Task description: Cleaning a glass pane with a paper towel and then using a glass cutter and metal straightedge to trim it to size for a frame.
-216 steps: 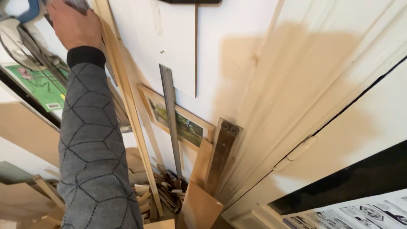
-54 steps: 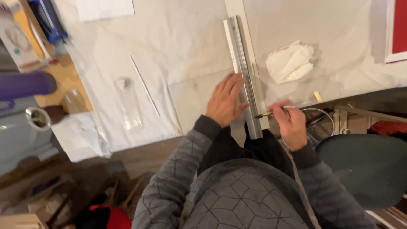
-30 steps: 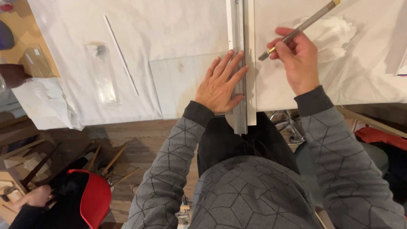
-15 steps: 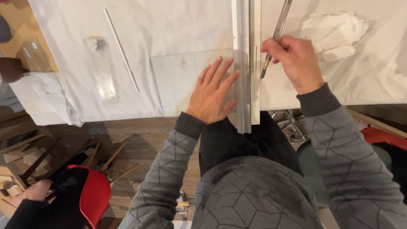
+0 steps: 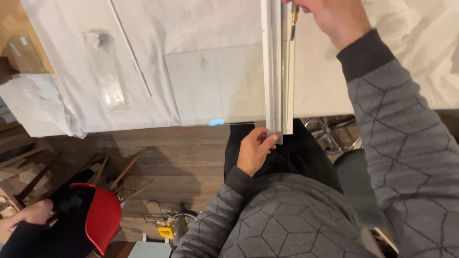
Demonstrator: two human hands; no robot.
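Looking down, head view: a person in a grey patterned sweater stands at a white-covered table (image 5: pixel 143 110)
Left hand (image 5: pixel 253 152): pinching the near end of the long metal straightedge (image 5: pixel 277 71) where it overhangs the table edge, fingers closed on it
Right hand (image 5: pixel 334 16): wrapped round a slim brass-tipped cutting tool (image 5: pixel 293 16), tip touching the straightedge's right side, at the far end
Glass sheet (image 5: pixel 215 86): flat on the cloth, under the straightedge
Nearby: thin rod (image 5: pixel 129 48) and clear plastic sleeve (image 5: pixel 107 71) to the left; red chair (image 5: pixel 98 217) and another person's hand (image 5: pixel 28 215) below
Risk: only the end is pinched, so, in my judgement, the straightedge could pivot and the line wander
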